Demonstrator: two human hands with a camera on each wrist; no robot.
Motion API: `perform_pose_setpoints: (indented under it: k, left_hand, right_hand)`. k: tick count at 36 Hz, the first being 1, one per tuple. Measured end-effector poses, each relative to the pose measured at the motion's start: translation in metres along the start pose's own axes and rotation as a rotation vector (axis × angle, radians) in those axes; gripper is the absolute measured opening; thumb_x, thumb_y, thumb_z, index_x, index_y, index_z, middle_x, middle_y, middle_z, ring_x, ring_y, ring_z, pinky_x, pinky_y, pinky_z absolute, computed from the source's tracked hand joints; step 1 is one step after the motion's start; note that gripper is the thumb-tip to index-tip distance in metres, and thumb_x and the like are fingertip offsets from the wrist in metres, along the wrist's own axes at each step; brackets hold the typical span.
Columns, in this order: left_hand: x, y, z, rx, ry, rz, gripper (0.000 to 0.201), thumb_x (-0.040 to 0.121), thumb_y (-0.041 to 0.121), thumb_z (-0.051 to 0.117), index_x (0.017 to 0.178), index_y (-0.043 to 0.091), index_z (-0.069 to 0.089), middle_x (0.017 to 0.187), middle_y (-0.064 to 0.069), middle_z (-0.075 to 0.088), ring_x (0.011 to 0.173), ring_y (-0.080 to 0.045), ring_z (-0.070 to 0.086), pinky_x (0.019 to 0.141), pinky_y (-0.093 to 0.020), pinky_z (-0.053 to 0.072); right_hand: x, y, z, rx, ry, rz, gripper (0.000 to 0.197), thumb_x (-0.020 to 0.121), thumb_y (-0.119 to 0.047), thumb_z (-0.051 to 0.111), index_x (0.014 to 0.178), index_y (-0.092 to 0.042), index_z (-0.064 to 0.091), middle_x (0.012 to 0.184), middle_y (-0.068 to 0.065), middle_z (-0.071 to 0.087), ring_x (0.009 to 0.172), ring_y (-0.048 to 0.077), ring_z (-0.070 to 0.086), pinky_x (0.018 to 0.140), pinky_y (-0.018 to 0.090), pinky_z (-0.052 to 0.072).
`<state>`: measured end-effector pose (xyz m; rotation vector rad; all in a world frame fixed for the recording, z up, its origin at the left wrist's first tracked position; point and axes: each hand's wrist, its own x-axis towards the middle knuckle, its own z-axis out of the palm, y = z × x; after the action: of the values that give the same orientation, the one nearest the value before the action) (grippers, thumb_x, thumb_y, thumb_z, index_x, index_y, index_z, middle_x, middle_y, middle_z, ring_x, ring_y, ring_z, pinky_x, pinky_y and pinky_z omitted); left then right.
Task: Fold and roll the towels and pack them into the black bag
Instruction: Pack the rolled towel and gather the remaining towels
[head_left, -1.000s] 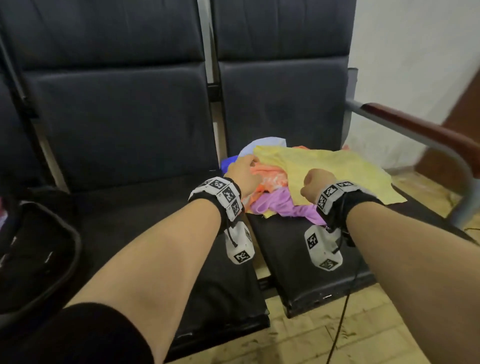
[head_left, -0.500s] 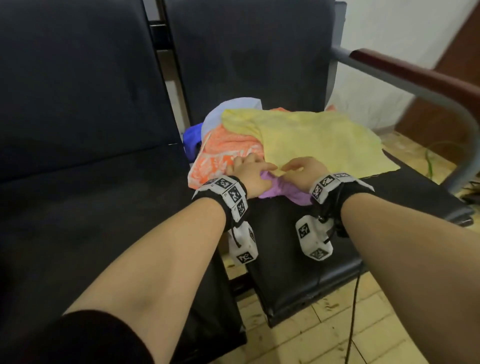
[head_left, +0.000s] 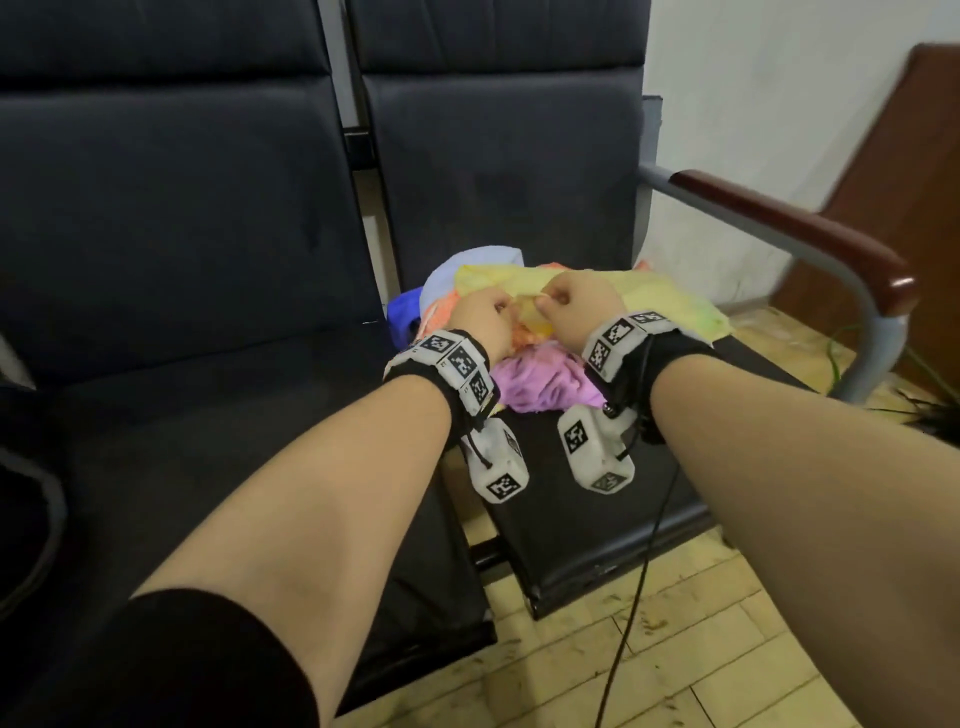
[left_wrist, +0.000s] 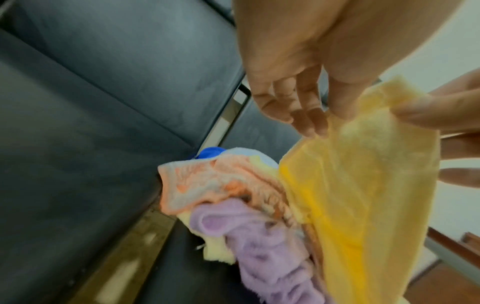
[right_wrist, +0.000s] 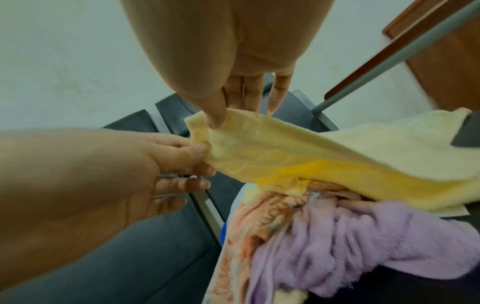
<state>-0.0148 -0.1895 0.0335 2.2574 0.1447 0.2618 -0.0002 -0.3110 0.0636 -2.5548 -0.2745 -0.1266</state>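
A heap of towels lies on the right chair seat (head_left: 597, 519). The yellow towel (head_left: 670, 304) is on top, over an orange patterned one (head_left: 439, 317), a purple one (head_left: 540, 384) and pale blue and blue ones behind. My left hand (head_left: 506, 312) pinches the yellow towel (right_wrist: 298, 156) at its near left edge between thumb and fingers. Close beside it, my right hand (head_left: 545, 306) pinches the corner of the yellow towel (left_wrist: 350, 185), holding it a little above the heap. The black bag (head_left: 26, 467) shows only partly at the far left edge.
The dark seat of the left chair (head_left: 234, 441) lies between the towels and the bag. A metal armrest with a brown wooden top (head_left: 779, 228) stands to the right of the heap. A cable (head_left: 639, 597) hangs over the tiled floor below.
Both hands left the heap's near edge by the purple towel, took the yellow towel's corner and raised it slightly. The head view swung back a little to the left.
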Motion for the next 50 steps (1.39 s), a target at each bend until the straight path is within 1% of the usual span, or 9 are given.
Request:
perform_pose_setpoints:
  k: [7,12,18,23,31,35,41,45,50]
  left_hand:
    - [-0.043,0.032,-0.073,-0.219,0.082,0.027,0.018,0.096,0.01,0.048,0.083,0.016,0.058,0.082,-0.023,0.069,0.071,-0.037,0.07,0.061,-0.035,0.055]
    - [-0.089,0.03,-0.135,-0.189,0.183,0.031,0.026,0.094,0.007,0.046,0.074,0.021,0.055,0.086,-0.018,0.071,0.083,-0.031,0.071,0.078,-0.043,0.058]
    - [-0.161,0.016,-0.198,-0.163,0.313,0.013,0.025,0.097,0.01,0.046,0.077,0.022,0.054,0.09,-0.015,0.072,0.084,-0.025,0.072,0.081,-0.042,0.058]
    - [-0.216,-0.005,-0.232,-0.12,0.39,-0.034,0.02,0.094,0.014,0.048,0.077,0.022,0.056,0.09,-0.013,0.073,0.085,-0.024,0.072,0.082,-0.041,0.058]
    - [-0.268,-0.055,-0.234,-0.201,0.405,-0.137,0.01,0.084,0.016,0.062,0.081,0.025,0.06,0.085,-0.003,0.072,0.086,-0.018,0.07,0.086,-0.039,0.057]
    - [-0.278,-0.094,-0.217,-0.195,0.307,-0.158,0.028,0.081,-0.002,0.058,0.103,0.015,0.06,0.104,-0.007,0.068,0.101,-0.02,0.063,0.093,-0.037,0.051]
    - [-0.282,-0.141,-0.183,-0.516,0.265,-0.195,0.059,0.08,-0.025,0.042,0.129,0.007,0.045,0.136,-0.012,0.053,0.13,-0.018,0.047,0.103,-0.032,0.045]
    - [-0.285,-0.165,-0.171,-0.554,0.37,-0.2,0.049,0.082,-0.017,0.048,0.119,0.014,0.053,0.122,-0.008,0.063,0.112,-0.013,0.061,0.094,-0.038,0.053]
    - [-0.279,-0.169,-0.173,-0.546,0.338,-0.198,0.048,0.078,-0.016,0.048,0.108,0.02,0.057,0.121,-0.014,0.063,0.108,-0.026,0.063,0.084,-0.038,0.054]
  right_hand:
    - [-0.048,-0.066,-0.037,-0.034,0.052,-0.111,0.02,0.1,-0.021,0.04,0.114,-0.012,0.051,0.117,0.01,0.057,0.109,0.034,0.052,0.087,0.037,0.037]
    - [-0.096,-0.119,-0.045,0.082,0.011,-0.203,0.018,0.1,-0.025,0.04,0.111,-0.012,0.046,0.111,0.013,0.059,0.103,0.035,0.055,0.093,0.045,0.043]
    - [-0.149,-0.176,-0.034,0.151,-0.031,-0.367,0.017,0.099,-0.017,0.044,0.112,-0.007,0.05,0.107,0.012,0.059,0.091,0.028,0.056,0.077,0.033,0.042]
    - [-0.187,-0.207,-0.013,0.198,-0.069,-0.454,0.014,0.096,-0.012,0.048,0.108,-0.01,0.055,0.106,0.011,0.062,0.096,0.028,0.06,0.084,0.037,0.049]
    - [-0.219,-0.222,0.04,0.209,-0.143,-0.491,0.019,0.093,-0.013,0.054,0.106,-0.011,0.067,0.106,0.008,0.066,0.098,0.023,0.061,0.081,0.03,0.048]
    - [-0.221,-0.214,0.078,0.232,-0.187,-0.488,0.017,0.095,-0.019,0.054,0.104,-0.011,0.067,0.098,0.007,0.067,0.092,0.019,0.061,0.078,0.029,0.045]
    - [-0.217,-0.195,0.13,0.311,-0.255,-0.425,0.011,0.093,-0.021,0.057,0.098,-0.017,0.066,0.087,-0.001,0.063,0.084,0.015,0.059,0.074,0.028,0.044]
    - [-0.219,-0.18,0.152,0.386,-0.327,-0.411,0.009,0.091,-0.02,0.06,0.096,-0.017,0.066,0.084,-0.001,0.067,0.088,0.019,0.065,0.085,0.039,0.052]
    - [-0.219,-0.167,0.166,0.493,-0.346,-0.417,0.009,0.091,-0.02,0.062,0.098,-0.017,0.067,0.088,0.002,0.071,0.087,0.016,0.067,0.087,0.038,0.054]
